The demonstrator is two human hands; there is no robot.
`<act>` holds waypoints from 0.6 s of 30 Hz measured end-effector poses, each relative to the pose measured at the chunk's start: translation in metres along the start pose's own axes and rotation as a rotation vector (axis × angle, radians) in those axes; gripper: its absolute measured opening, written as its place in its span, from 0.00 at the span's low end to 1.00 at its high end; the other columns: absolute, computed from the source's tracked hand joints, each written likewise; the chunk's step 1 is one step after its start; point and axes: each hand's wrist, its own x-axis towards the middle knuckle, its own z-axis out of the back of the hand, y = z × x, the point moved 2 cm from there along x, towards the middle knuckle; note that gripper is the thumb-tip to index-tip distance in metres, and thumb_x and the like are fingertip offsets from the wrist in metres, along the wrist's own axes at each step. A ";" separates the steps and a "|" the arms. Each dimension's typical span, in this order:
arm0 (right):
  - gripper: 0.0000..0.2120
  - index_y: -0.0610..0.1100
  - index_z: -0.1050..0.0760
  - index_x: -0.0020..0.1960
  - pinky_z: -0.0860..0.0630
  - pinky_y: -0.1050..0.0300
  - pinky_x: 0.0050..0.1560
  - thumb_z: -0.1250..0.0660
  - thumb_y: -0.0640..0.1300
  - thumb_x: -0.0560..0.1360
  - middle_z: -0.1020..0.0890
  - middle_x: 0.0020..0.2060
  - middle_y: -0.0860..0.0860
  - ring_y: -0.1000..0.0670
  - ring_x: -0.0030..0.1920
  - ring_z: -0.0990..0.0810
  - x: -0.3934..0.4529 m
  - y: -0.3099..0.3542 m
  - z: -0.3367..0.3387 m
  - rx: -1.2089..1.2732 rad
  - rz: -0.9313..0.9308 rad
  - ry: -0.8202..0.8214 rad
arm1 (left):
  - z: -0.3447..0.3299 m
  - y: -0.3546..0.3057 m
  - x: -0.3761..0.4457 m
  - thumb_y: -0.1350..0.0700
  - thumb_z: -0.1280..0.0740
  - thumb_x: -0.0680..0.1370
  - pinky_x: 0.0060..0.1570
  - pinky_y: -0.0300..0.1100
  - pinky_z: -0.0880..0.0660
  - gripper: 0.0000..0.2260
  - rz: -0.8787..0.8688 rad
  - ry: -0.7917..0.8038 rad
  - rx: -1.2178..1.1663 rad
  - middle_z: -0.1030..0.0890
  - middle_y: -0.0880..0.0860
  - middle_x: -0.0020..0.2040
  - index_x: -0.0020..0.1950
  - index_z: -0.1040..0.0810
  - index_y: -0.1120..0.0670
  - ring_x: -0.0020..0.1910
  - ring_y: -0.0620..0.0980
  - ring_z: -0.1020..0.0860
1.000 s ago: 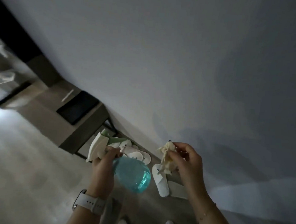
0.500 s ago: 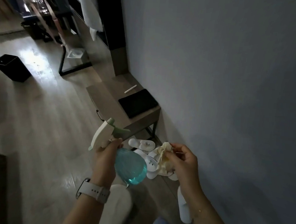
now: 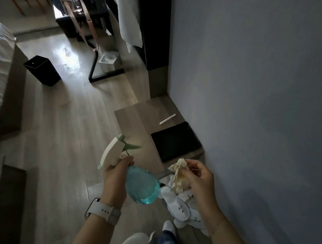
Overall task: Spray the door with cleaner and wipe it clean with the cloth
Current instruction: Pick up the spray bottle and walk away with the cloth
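Hands unchanged: left [image 3: 115,177] gripping spray bottle [image 3: 142,186], right [image 3: 200,180] pinching cloth [image 3: 179,177]; view lower.

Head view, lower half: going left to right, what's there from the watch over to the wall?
Watch → left hand gripping the spray bottle → cloth pinched in the right hand → grey wall.

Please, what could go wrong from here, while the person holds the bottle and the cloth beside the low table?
1. The left hand grips the spray bottle right above the low table, where a dark tablet lies; mist or drips might wet it.
2. White slippers lie on the floor by the person's feet, a possible tripping hazard.
3. The right hand holds the cloth crumpled, so it may wipe poorly.
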 end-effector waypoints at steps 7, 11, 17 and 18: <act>0.07 0.50 0.18 0.49 0.19 0.51 0.51 0.25 0.42 0.72 0.15 0.46 0.51 0.49 0.51 0.18 0.078 0.031 -0.024 0.003 -0.003 -0.021 | -0.055 -0.027 0.075 0.67 0.33 0.77 0.42 0.45 0.26 0.06 0.025 0.017 0.015 0.23 0.53 0.36 0.45 0.24 0.56 0.36 0.48 0.24; 0.06 0.47 0.18 0.48 0.21 0.56 0.47 0.26 0.40 0.72 0.15 0.44 0.50 0.49 0.49 0.17 0.114 0.030 -0.040 0.023 -0.035 -0.091 | -0.078 -0.030 0.126 0.66 0.33 0.78 0.44 0.45 0.25 0.06 0.078 0.123 0.051 0.23 0.54 0.37 0.45 0.24 0.56 0.37 0.48 0.24; 0.09 0.50 0.19 0.46 0.22 0.53 0.48 0.27 0.38 0.72 0.16 0.44 0.51 0.49 0.48 0.18 0.179 0.011 -0.074 0.002 -0.140 -0.238 | -0.118 -0.012 0.234 0.62 0.31 0.78 0.44 0.45 0.23 0.08 0.135 0.272 0.138 0.22 0.56 0.43 0.56 0.24 0.60 0.43 0.53 0.22; 0.09 0.50 0.20 0.46 0.22 0.54 0.47 0.27 0.37 0.72 0.16 0.44 0.51 0.50 0.48 0.18 0.191 0.008 -0.081 0.005 -0.155 -0.290 | -0.126 -0.007 0.252 0.60 0.31 0.78 0.45 0.45 0.23 0.11 0.143 0.310 0.166 0.22 0.57 0.45 0.59 0.24 0.61 0.45 0.54 0.22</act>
